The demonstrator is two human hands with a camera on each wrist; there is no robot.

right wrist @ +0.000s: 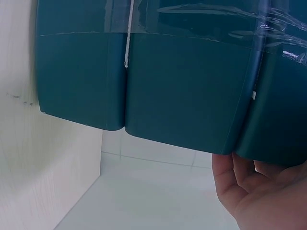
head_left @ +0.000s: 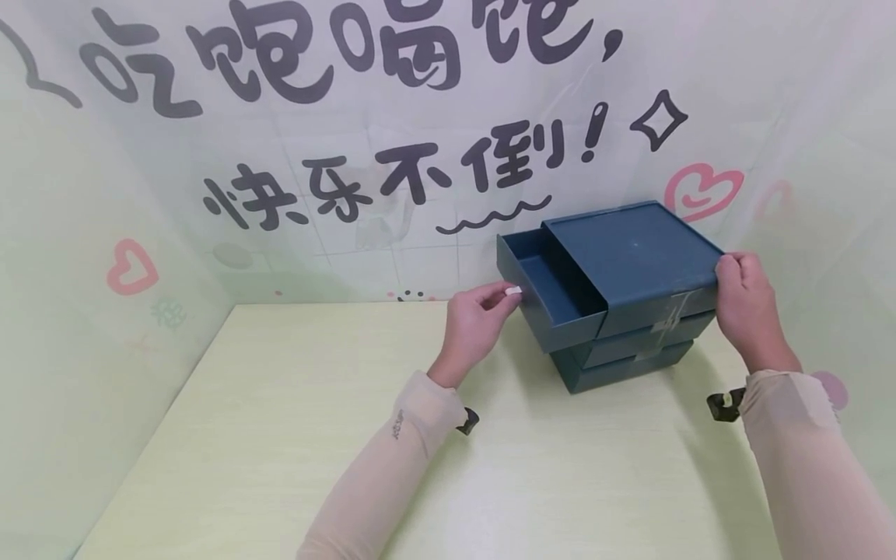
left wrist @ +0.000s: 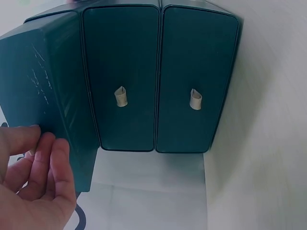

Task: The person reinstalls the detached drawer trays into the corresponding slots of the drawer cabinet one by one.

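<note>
A: Status of the drawer unit point(head_left: 633, 311)?

B: I see its top drawer point(head_left: 549, 299) partly drawn out leftward. My left hand point(head_left: 476, 319) pinches the pull tab point(head_left: 514, 290); my right hand point(head_left: 745, 299) grips the unit's right corner.

A: Next?

B: Probably a steady, straight pull, with the unit braced.

Head view high, looking down; wrist views close; all share drawer box point(head_left: 616, 295).

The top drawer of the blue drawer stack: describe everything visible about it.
The top drawer is dark blue, a matte shallow tray, pulled partway out to the left and showing nothing inside. The left hand pinches its small white pull tab. The right hand grips the drawer stack at its opposite end. Two lower drawers stay closed.
</note>
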